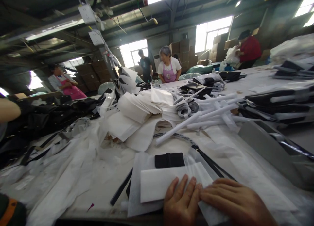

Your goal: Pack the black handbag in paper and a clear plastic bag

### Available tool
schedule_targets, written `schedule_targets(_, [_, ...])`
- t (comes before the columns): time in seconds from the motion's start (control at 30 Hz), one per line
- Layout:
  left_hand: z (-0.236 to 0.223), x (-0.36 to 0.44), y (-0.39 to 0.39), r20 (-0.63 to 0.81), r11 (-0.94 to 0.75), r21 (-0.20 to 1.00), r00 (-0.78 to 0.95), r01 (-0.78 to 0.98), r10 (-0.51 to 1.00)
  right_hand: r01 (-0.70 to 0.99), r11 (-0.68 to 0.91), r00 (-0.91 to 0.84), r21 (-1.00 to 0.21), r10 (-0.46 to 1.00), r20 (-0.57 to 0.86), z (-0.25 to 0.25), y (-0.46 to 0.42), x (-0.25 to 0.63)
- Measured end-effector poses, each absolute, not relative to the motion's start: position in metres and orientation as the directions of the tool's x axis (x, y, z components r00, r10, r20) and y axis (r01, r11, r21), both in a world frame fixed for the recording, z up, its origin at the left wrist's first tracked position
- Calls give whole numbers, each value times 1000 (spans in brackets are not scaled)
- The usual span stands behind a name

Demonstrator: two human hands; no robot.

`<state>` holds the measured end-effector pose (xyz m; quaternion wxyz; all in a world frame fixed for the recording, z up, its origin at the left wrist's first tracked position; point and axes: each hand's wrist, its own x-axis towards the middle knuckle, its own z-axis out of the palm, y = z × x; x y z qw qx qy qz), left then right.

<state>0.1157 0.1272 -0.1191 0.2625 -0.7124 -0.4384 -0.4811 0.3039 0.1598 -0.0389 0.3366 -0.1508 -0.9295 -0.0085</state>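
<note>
My left hand (pixel 181 202) lies flat, fingers stretched out, on a folded white fabric sheet (pixel 159 183) at the table's near edge. My right hand (pixel 235 200) rests beside it, fingers extended and pressing flat on the same white sheet. Just beyond my fingers lies a small black wallet-like pouch (pixel 169 160) on a thin white wrapper. A black strap (pixel 208 160) runs diagonally past it toward the right.
Heaps of white fabric pieces (pixel 137 111) and rolled white tubes (pixel 196 118) fill the table's middle. Black bags (pixel 44 118) pile at left, black-and-grey stacks (pixel 277 105) at right. A grey box (pixel 274 144) stands near right. Several people work across the table; cardboard boxes behind.
</note>
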Motion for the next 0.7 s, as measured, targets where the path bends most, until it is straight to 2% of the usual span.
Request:
schedule_targets(0.17, [-137, 124, 134, 949, -485, 138, 26, 864, 315, 364, 867, -597, -341, 498, 629, -53, 172, 296])
schedule_targets(0.33, [-145, 131, 141, 960, -480, 176, -42, 859, 276, 392, 756, -555, -525, 649, 520, -67, 174, 295])
schedule_targets(0.43, [-143, 131, 144, 980, -478, 145, -58, 866, 193, 426, 716, -571, -553, 687, 450, -73, 175, 295])
schedule_targets(0.5, [-138, 129, 141, 982, -470, 109, -21, 876, 188, 459, 729, -579, -509, 679, 451, -76, 175, 294])
schedule_targets(0.6, [-127, 125, 132, 942, -453, 108, 55, 885, 332, 521, 733, -578, -437, 680, 452, -78, 178, 293])
schedule_targets(0.7, [-121, 121, 123, 895, -453, 140, 84, 880, 439, 525, 656, -571, -542, 744, 348, -79, 183, 291])
